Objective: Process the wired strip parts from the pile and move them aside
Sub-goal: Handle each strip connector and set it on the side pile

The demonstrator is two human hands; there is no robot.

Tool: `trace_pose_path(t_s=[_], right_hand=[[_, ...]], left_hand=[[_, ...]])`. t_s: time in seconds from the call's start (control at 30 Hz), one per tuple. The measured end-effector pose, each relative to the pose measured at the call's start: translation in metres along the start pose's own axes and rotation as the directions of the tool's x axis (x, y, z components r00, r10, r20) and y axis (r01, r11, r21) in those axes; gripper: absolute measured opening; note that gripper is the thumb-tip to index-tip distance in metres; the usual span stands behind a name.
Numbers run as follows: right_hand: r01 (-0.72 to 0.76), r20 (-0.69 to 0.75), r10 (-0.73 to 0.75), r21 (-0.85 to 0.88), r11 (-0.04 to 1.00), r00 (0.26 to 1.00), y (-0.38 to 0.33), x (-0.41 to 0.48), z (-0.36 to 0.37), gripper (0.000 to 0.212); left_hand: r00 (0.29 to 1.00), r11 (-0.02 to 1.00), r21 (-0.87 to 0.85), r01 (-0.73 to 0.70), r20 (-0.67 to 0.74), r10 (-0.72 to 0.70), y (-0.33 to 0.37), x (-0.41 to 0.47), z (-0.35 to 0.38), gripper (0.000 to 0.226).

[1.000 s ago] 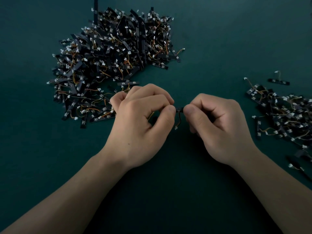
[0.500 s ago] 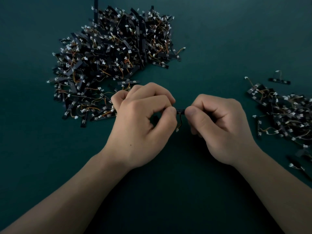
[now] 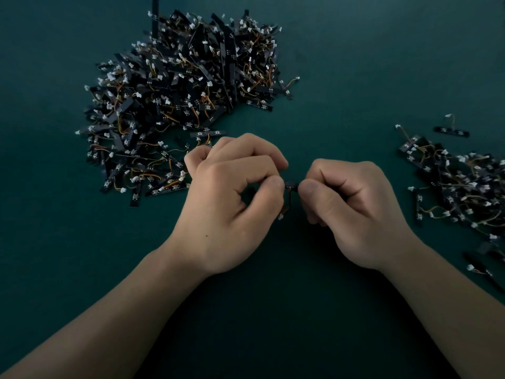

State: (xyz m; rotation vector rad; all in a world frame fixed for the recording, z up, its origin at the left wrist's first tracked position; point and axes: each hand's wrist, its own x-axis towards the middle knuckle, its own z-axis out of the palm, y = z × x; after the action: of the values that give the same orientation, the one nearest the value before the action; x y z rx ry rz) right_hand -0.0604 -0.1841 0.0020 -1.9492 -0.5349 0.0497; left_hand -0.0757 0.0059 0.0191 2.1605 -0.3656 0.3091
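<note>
Dark teal tabletop [image 3: 355,64], dim light. Far left: large pile of wired strip parts [image 3: 180,105], black strips tangled with orange and yellow wires and white connectors. Its near edge lies just behind the left hand's knuckles.

Left hand [image 3: 232,206]: fingers curled, thumb and forefinger pinching the left end of one black strip part [image 3: 291,185]. The strip is held above the tabletop at centre, level between the two hands. Only a short middle section shows between the thumb tips. Its thin wire [image 3: 287,203] hangs down from this section, ending in a small white connector [image 3: 281,216] beside the left thumb.

Right hand [image 3: 355,212]: also curled, thumb and forefinger pinching the strip's right end. The two thumbs are near each other, apart.

Far right: smaller heap of strip parts [image 3: 464,187], well apart from the big pile. One lone strip [image 3: 451,131] lies just behind it.
</note>
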Motion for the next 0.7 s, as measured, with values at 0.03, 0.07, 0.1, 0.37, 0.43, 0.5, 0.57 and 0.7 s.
trace_pose_path(t_s=[0.03,0.07,0.1,0.37,0.43,0.5,0.57,0.7], right_hand=[[-0.002,0.026,0.002,0.0,1.0,1.0,0.0003,0.0002,-0.0001,0.043],[-0.005,0.058,0.006,-0.01,1.0,0.998,0.0006,0.0004,-0.0001,0.045],[-0.003,0.087,0.006,-0.029,1.0,0.996,0.0011,0.0005,0.0002,0.046],[0.032,0.097,-0.032,-0.004,0.999,0.995,0.002,-0.0004,-0.001,0.048],[0.031,0.146,-0.036,0.033,0.999,0.989,0.001,-0.0011,-0.0014,0.046],[0.027,0.21,-0.037,0.051,0.998,0.977,0.0011,0.0002,-0.0026,0.044],[0.04,0.242,-0.049,0.045,0.998,0.969,0.0036,0.0016,-0.0041,0.043],[0.191,-0.035,-0.191,-0.016,0.982,0.981,0.0069,-0.0026,-0.0008,0.043]], left_hand=[[1.0,1.0,-0.012,-0.008,0.006,0.009,-0.0004,0.0001,-0.0005,0.031],[1.0,1.0,-0.014,-0.016,0.015,0.016,-0.0009,-0.0002,-0.0005,0.031],[0.999,1.0,-0.006,-0.021,0.025,0.022,-0.0014,-0.0007,0.0002,0.031],[0.999,0.998,0.067,0.018,0.026,-0.019,-0.007,-0.0023,0.0046,0.036],[1.0,0.999,0.051,0.0,0.02,-0.001,-0.0066,-0.0025,0.0048,0.032],[1.0,0.999,0.027,-0.017,0.016,0.017,-0.0058,-0.0025,0.004,0.028],[0.999,1.0,0.023,-0.021,0.037,0.02,-0.0057,-0.0026,0.0038,0.027],[0.997,0.991,0.119,0.065,0.031,-0.069,-0.0074,-0.0029,0.0045,0.033]])
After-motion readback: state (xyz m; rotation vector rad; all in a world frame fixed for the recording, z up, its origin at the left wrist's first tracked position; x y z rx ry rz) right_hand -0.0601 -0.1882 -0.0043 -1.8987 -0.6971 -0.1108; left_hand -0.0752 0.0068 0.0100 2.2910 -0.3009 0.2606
